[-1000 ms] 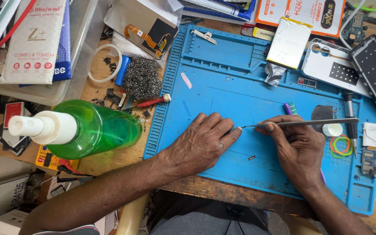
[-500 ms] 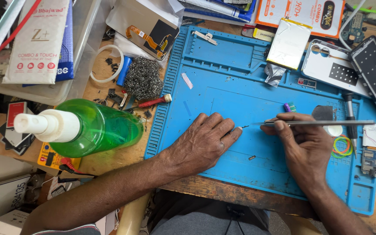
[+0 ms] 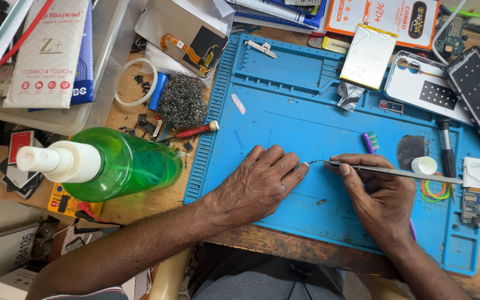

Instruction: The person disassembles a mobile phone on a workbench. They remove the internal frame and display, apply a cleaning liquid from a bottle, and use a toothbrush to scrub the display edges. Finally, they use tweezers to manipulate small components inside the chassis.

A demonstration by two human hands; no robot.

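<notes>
My right hand (image 3: 379, 191) pinches a pair of tweezers (image 3: 387, 171), thumb and forefinger closed on the shaft. The tips point left and meet a tiny part (image 3: 306, 163) right at the fingertips of my left hand (image 3: 259, 180). That hand lies flat, palm down on the blue mat (image 3: 284, 111), fingers together, holding nothing I can see; whether a fingertip pins the part I cannot tell. Just below the tweezers, between my hands, a small dark bit (image 3: 321, 201) lies on the mat. Beyond my right knuckles are a purple brush (image 3: 369, 142) and a white cap (image 3: 423, 165), with coloured rubber bands (image 3: 434, 190) to the right. Well left of my left wrist lies a green spray bottle (image 3: 112, 164).
</notes>
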